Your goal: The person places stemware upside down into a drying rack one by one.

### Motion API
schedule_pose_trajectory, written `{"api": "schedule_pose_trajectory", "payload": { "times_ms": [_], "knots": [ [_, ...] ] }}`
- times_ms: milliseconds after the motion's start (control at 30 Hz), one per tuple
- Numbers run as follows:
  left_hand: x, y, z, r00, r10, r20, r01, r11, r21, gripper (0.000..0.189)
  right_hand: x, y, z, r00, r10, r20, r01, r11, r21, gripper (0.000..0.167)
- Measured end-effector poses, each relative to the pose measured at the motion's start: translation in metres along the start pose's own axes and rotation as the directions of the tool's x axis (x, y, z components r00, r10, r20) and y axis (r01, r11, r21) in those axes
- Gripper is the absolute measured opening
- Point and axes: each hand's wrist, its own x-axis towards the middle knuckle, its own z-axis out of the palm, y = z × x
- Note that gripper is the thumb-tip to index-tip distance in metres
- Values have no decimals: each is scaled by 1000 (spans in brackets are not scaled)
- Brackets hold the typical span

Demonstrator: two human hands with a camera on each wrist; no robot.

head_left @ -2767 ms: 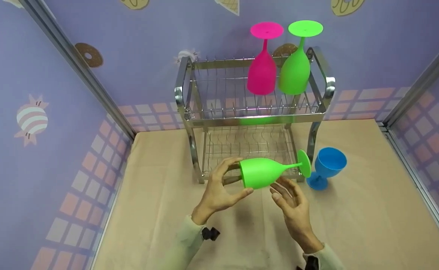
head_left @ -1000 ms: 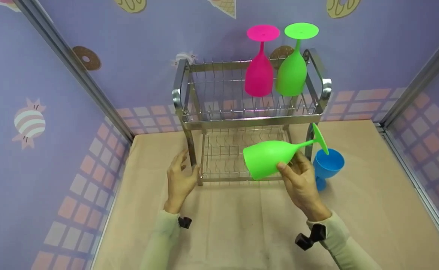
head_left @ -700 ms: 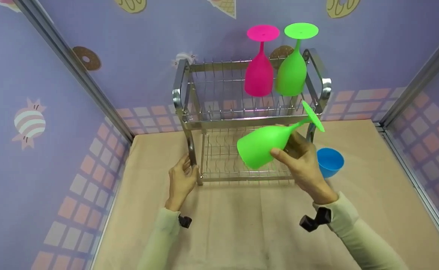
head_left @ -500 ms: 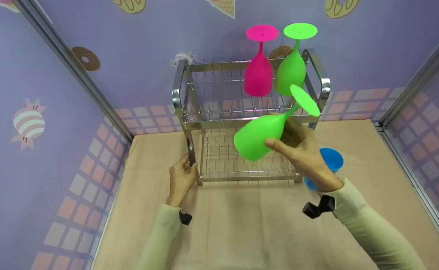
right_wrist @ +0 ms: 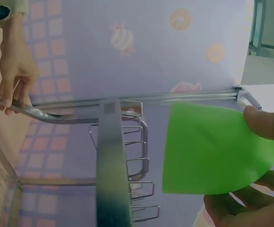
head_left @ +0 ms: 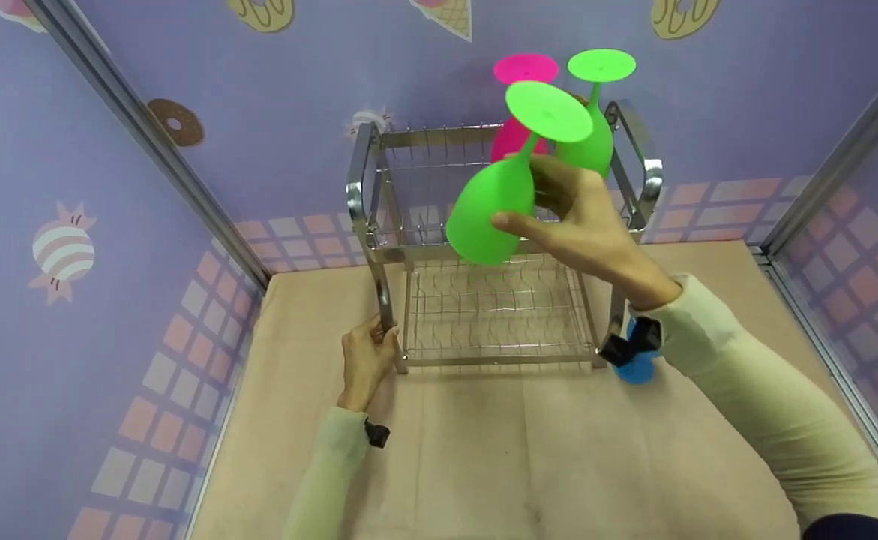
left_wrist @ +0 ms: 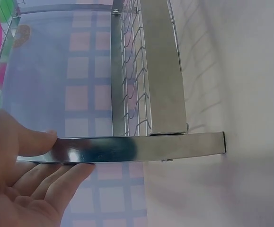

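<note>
My right hand (head_left: pixel 585 221) holds a green plastic wine goblet (head_left: pixel 487 214) by its bowl, thumb in front and fingers behind. The goblet is tilted, mouth down, its foot up, before the top tier of a two-tier metal dish rack (head_left: pixel 416 255). In the right wrist view, the green bowl (right_wrist: pixel 212 151) hangs beyond the rack's front rail (right_wrist: pixel 113 165). Low on the left, my left hand (head_left: pixel 367 360) grips the rack's front left leg; the left wrist view has thumb and fingers on either side of this metal leg (left_wrist: pixel 184 145).
Upside down on the top tier, at its right, stand a pink goblet (head_left: pixel 526 69) and a second green goblet (head_left: pixel 596 146), both partly covered. A blue goblet (head_left: pixel 636 367) stands right of the rack, mostly behind my right wrist. Patterned walls (head_left: pixel 146 300) enclose the beige table (head_left: pixel 468 450).
My right hand has taken the green goblet over from the left, raised it to the top tier and tipped it mouth down. My left hand has moved left and taken hold of the rack leg.
</note>
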Motion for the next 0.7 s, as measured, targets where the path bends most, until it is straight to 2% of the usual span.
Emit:
{"api": "schedule_pose_trajectory", "payload": {
  "times_ms": [200, 467, 700],
  "knots": [
    [-1, 1, 3, 1000, -18, 0, 18, 1000, -2, 7, 24, -6, 2, 1000, 15, -4, -15, 993, -120, 64],
    [0, -1, 8, 1000, 8, 7, -7, 1000, -29, 10, 48, 7, 6, 997, 27, -67, -44, 961, -274, 75],
    [-3, -1, 3, 1000, 20, -20, -20, 1000, -8, 9, 71, 17, 17, 994, 74, -86, -94, 958, -271, 78]
  ]
}}
